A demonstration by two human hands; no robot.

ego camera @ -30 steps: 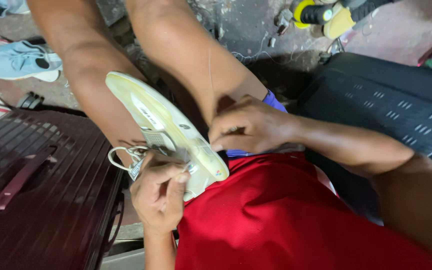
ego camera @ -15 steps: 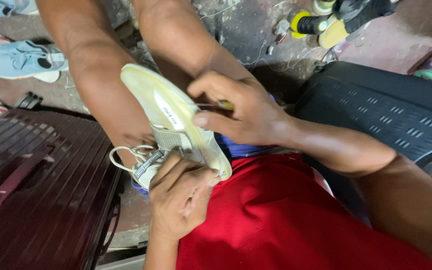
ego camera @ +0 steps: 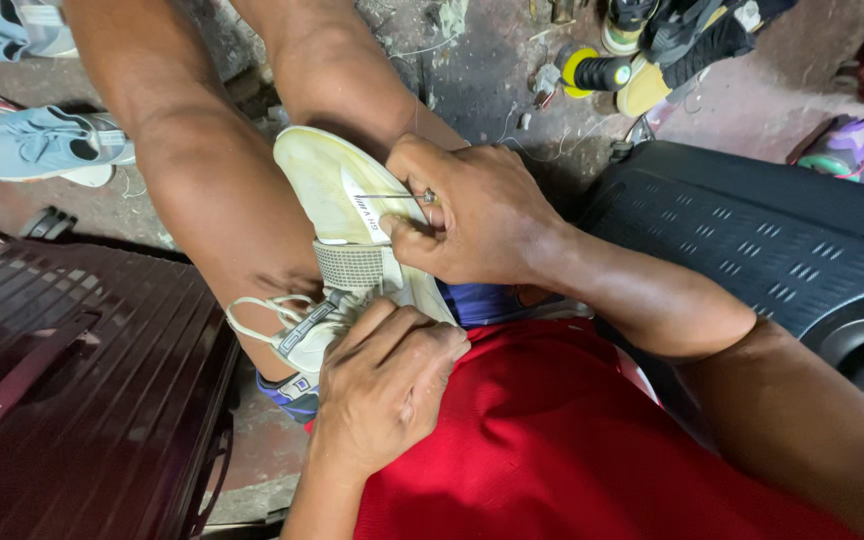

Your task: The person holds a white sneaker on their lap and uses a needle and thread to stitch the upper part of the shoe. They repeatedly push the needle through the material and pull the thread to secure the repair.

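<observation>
Surroundings: dark maroon ribbed case (ego camera: 62,400) at the left, just beside the person's leg; black ribbed plastic case (ego camera: 752,240) at the right, under the right forearm. Pale blue sneaker (ego camera: 37,145) on the concrete floor (ego camera: 482,80) at upper left. Yellow-and-black spool-like item (ego camera: 592,72) and a heap of dark and yellow shoes (ego camera: 682,35) at the top, well apart from the hands. Purple shoe (ego camera: 842,150) at the far right edge. Red shirt (ego camera: 552,440) fills the lower foreground and hides the lap.

Main item: white sneaker (ego camera: 337,205), sole side up, resting on the lap between the knees. Long axis runs diagonally, one end toward upper left, the laced upper toward lower left near the left hand. Loose white laces (ego camera: 262,315) hang off its left side.

Left hand (ego camera: 382,385): fingers curled tight around the lower end of the sneaker, gripping it.

Right hand (ego camera: 472,215): closed in a pinch on a thin metal needle (ego camera: 392,196), which lies roughly level with its tip at the sole's edge.

Containers: both cases closed; contents not visible.
</observation>
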